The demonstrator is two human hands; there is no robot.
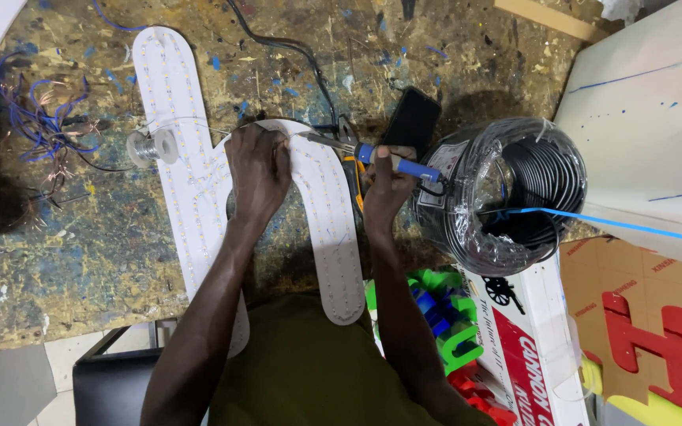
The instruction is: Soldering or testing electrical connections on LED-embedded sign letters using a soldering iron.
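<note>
A white letter-shaped panel point(187, 181) studded with rows of small lights lies flat on the paint-stained chipboard bench point(80, 237). My left hand point(258, 170) presses on its upper bend and pinches a thin solder wire. My right hand point(388, 185) grips a blue-handled soldering iron point(372, 154); its metal tip points left, almost touching the panel at my left fingertips. The solder wire runs left across the panel to a small spool point(151, 147).
A wrapped coil of black cable point(515, 189) stands at the right, a black phone point(412, 118) behind my right hand. Tangled blue wires point(41, 126) lie at left. White board point(649, 118), a printed box point(526, 347), red, green and blue foam pieces point(436, 315) sit lower right.
</note>
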